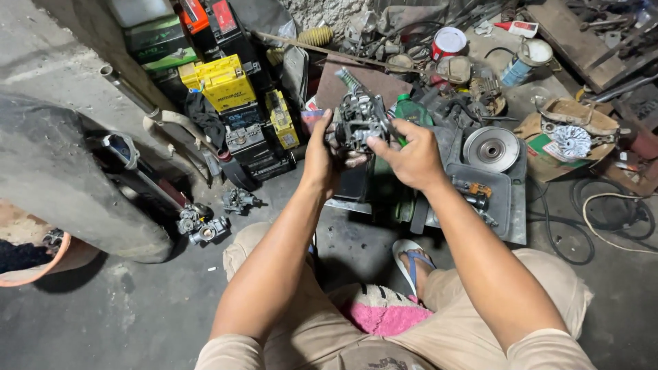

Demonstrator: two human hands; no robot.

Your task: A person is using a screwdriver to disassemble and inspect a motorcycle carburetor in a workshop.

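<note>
A grimy grey metal carburetor [359, 121] is held up in front of me, above the floor. My left hand [319, 157] grips its left side from below. My right hand [410, 156] holds its right side, fingers pressed against the body. My knees in tan shorts frame the bottom of the view, and a pink cloth [381, 308] lies between them. My foot in a blue-strapped sandal [411, 264] rests on the concrete floor.
A dark metal tray [510, 205] with small parts and a round pulley disc [491, 148] sits to the right. Stacked batteries, one yellow [223, 82], stand at the back left. Two loose carburetors [202, 225] lie on the left floor. Cables [603, 219] coil at the right.
</note>
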